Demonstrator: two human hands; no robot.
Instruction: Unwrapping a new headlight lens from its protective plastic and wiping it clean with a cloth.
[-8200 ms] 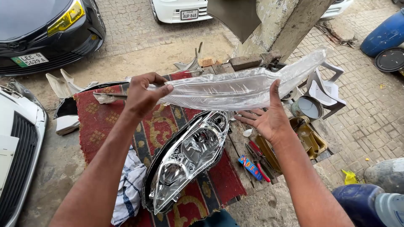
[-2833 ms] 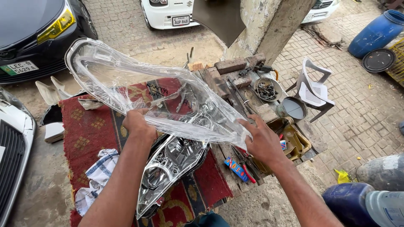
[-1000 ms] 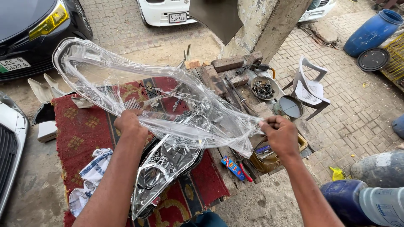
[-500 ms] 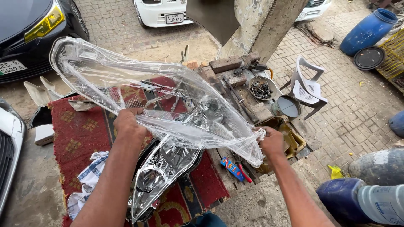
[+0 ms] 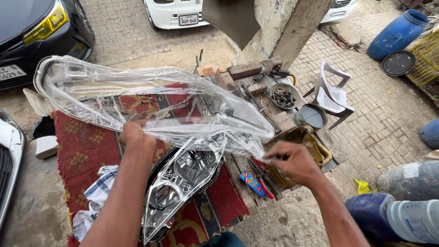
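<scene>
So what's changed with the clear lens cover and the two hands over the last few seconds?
The clear lens cover was turned from level to slanting, its wide end swung up to the left. The right hand slid off its edge and now pinches the plastic film at the narrow tip, pulling it away. The left hand still grips the cover from below. The headlight housing stays on the red rug.

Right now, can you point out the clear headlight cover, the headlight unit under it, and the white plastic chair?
Clear headlight cover (image 5: 151, 98), head view, on its wrapped middle.
Headlight unit (image 5: 183, 180), head view, on the chrome reflector.
White plastic chair (image 5: 333, 93), head view, on the seat back.
</scene>
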